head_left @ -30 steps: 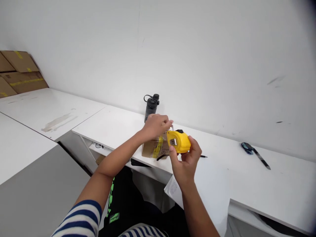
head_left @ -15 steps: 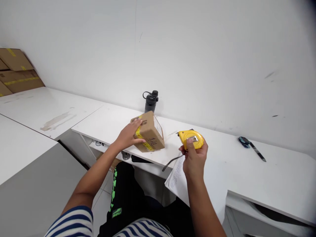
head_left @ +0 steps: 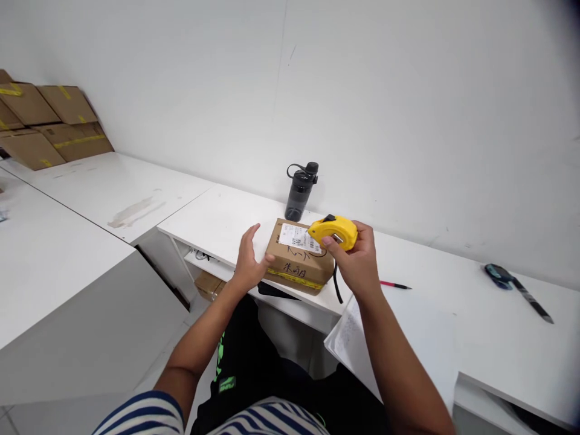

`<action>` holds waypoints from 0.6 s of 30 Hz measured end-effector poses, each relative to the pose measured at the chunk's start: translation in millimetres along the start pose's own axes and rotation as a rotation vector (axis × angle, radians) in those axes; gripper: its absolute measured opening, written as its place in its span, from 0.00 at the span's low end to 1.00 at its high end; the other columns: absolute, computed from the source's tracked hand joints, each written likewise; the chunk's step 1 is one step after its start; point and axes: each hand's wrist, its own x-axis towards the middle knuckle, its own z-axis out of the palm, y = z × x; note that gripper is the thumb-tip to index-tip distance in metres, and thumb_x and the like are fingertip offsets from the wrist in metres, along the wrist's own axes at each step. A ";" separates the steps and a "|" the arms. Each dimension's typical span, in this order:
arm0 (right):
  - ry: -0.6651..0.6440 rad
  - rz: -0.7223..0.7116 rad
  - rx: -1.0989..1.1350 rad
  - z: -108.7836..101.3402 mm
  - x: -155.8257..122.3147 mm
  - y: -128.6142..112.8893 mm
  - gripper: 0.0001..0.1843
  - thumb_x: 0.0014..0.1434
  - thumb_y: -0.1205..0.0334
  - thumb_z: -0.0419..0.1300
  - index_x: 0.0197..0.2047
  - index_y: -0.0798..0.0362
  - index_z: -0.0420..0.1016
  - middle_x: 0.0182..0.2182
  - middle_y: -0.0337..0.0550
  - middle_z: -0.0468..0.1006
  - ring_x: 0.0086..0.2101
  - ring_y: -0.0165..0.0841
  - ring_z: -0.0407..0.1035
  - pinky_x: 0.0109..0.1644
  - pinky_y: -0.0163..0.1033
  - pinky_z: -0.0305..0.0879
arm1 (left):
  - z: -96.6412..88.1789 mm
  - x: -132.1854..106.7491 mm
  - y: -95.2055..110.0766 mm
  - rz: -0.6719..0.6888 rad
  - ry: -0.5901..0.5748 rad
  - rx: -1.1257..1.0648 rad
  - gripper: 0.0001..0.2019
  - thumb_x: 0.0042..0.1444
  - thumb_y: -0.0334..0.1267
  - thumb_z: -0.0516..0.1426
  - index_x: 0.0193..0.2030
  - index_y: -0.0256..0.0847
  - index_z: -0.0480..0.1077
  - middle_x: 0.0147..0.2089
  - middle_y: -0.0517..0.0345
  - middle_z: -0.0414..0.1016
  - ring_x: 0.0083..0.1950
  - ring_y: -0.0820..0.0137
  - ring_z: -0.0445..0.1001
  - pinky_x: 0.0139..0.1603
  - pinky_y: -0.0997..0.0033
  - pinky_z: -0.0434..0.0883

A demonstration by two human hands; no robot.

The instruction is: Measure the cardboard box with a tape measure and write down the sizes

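the left hand (head_left: 247, 267), fingers spread, is flanking the box (head_left: 308, 266) at its three o'clock, the right hand (head_left: 360, 263) pinching the tape measure (head_left: 334, 231).

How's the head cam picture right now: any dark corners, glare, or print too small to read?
Head view: soft, fairly even light, no strong glare; tape measure clear; picture's top-right corner darkened; fine print on the label of the box too small to read.

Your tape measure (head_left: 336, 229) is yellow, the box (head_left: 299, 258) at six o'clock brown banded yellow. Your sleeve (head_left: 147, 411) at seven is striped navy and white; the bottle (head_left: 299, 192) at twelve, black and grey.
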 end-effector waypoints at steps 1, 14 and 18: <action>-0.063 -0.015 -0.011 -0.6 2.0 -2.7 0.30 0.47 0.49 0.72 0.48 0.46 0.62 0.41 0.39 0.72 0.40 0.35 0.71 0.42 0.42 0.72 | -4.9 5.3 14.0 0.030 0.086 -0.030 0.32 0.63 0.59 0.49 0.66 0.40 0.56 0.67 0.39 0.62 0.69 0.57 0.61 0.68 0.56 0.58; -0.289 -0.249 -0.147 -38.0 -0.3 -13.9 0.29 0.49 0.54 0.72 0.50 0.42 0.64 0.47 0.40 0.69 0.46 0.38 0.69 0.48 0.46 0.70 | -13.0 57.0 97.2 -0.216 -0.451 -0.377 0.18 0.55 0.54 0.60 0.31 0.39 0.67 0.29 0.61 0.69 0.30 0.75 0.66 0.33 0.73 0.62; -0.198 -0.185 -0.234 -75.3 11.7 -5.8 0.28 0.48 0.51 0.72 0.50 0.43 0.66 0.46 0.41 0.72 0.45 0.39 0.70 0.48 0.47 0.70 | -17.7 78.6 60.6 -0.259 -0.334 -0.355 0.19 0.51 0.54 0.63 0.28 0.39 0.67 0.29 0.61 0.69 0.32 0.73 0.66 0.37 0.71 0.64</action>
